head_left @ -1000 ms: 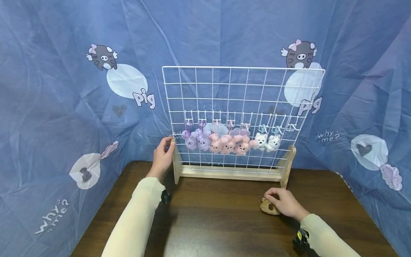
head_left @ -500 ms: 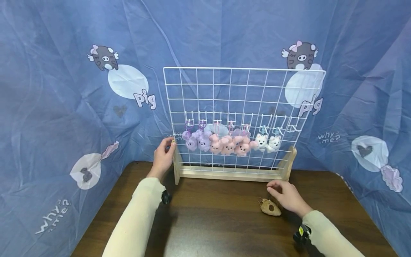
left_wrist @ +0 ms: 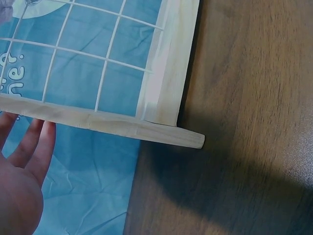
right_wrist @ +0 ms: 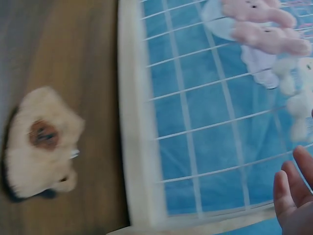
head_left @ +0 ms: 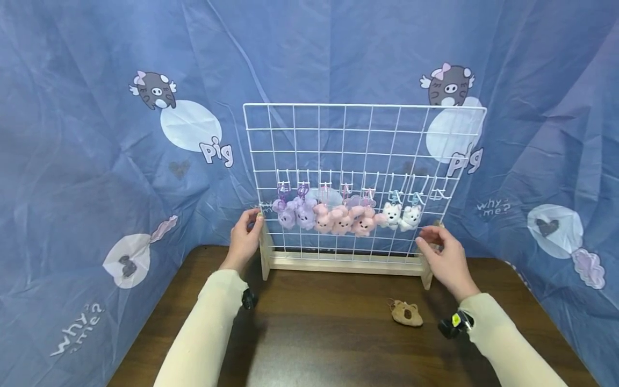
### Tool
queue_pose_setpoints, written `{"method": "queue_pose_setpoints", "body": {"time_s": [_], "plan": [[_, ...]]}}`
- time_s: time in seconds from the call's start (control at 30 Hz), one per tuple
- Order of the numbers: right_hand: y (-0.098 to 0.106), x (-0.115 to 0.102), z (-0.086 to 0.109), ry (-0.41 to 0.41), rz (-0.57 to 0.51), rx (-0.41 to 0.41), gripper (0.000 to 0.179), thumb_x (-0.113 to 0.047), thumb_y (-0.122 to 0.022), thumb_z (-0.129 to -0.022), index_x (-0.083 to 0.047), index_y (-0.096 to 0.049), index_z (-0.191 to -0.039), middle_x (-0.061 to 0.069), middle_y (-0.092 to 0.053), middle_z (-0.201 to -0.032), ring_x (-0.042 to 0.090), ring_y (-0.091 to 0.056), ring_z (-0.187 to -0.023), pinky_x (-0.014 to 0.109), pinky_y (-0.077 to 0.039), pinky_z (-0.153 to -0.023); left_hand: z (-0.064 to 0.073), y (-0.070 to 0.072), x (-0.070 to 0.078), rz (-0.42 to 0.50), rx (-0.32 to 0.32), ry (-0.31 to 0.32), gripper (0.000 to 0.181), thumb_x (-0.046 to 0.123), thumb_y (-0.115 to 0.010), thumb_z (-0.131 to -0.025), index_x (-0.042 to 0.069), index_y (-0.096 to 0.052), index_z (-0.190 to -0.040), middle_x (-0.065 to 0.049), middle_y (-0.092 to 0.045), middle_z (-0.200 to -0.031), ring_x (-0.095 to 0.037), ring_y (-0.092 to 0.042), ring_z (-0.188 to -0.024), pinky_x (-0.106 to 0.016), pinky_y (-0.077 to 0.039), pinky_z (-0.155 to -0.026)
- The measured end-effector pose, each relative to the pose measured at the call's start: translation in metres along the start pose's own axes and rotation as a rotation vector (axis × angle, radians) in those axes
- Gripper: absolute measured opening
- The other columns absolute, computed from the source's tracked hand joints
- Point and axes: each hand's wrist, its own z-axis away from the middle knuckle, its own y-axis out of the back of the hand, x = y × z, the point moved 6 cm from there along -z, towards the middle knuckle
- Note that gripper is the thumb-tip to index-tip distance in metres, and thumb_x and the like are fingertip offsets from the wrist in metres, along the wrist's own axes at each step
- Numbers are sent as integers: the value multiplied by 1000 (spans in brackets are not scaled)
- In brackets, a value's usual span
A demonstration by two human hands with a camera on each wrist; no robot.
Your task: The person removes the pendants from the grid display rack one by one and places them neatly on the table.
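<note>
L hand (head_left: 243, 243): I'm pinching rack (head_left: 345, 264) at L upright (head_left: 265, 260)
R hand (head_left: 447, 262): I'm holding fingers apart by R upright (head_left: 426, 277), contact unclear
Brown plush (head_left: 406, 317): lying on table (head_left: 314, 333), nearside
Rack care: prob. steadying, best pressing evenly

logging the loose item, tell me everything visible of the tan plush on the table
The tan plush lies on the brown table, in front of the rack near its right end. It looks soft and fuzzy, with small ears, a round dark brown patch and a thin loop at its left. Neither the left hand nor the right hand touches it.
</note>
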Motion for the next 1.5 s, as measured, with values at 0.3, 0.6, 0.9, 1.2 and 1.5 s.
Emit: {"method": "queue_pose_setpoints", "body": {"time_s": [0.3,0.6,0.9,1.2,1.5], "plan": [[9,-18,-22,-66,-138,59,49,-27,-67,-104,1,-56,-143,18,-65,-137,7,-59,-115,10,-46,-88,0,2,-2,-6,2,16,35,25,-57,-110,8,-59,-141,-18,-68,-135,-38,-67,-112,-48,-51,-95],[8,-26,-31,-70,-198,97,49,-23,-68,-103,1,-57,-144,19,-64,-141,-4,-58,-110,8,-47,-87,0,1,-3,-3,5,22,35,26,-57,-109,10,-60,-140,-17,-69,-135,-37,-67,-110,-46,-52,-93],[4,-31,-32,-78,-283,118,47,-14,-70,-101,2,-57,-143,22,-64,-137,-3,-61,-106,8,-49,-86,-1,1,-5,-5,-2,27,36,26,-56,-110,9,-59,-141,-17,-67,-137,-38,-66,-113,-49,-51,-96],[-2,-36,-31,-91,-303,92,51,-15,-68,-102,5,-50,-146,24,-60,-136,-4,-60,-102,10,-51,-86,0,0,-3,-3,3,20,35,25,-57,-109,9,-60,-140,-17,-69,-134,-36,-68,-110,-46,-51,-94],[-1,-41,-32,-117,-308,111,50,-16,-68,-102,3,-50,-145,22,-59,-135,-3,-61,-100,11,-51,-85,-1,0,0,13,6,16,33,24,-58,-108,9,-61,-138,-17,-70,-131,-37,-69,-108,-45,-52,-92]]}}
